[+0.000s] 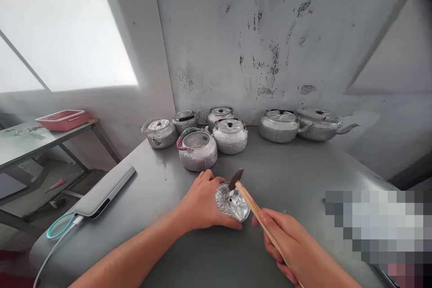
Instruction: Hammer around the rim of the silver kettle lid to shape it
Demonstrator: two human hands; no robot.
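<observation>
Snugly, left fingers [208,174] border disc [231,205] (kettle [198,157] near).

The round lid [232,206] was shiny, crinkled metal; the hammer [248,198] joined smooth pale wood to a dark metal head. The open kettle [197,157] looked rough and silvery, the table [162,247] smooth with a dull sheen, the basket [64,122] plastic.

On my left I list: one grey power bank [105,190], white cable [56,253] plugged in (turquoise loop [49,232] alongside); one pink tub [64,121], white-rimmed, on a side table [29,147].
</observation>
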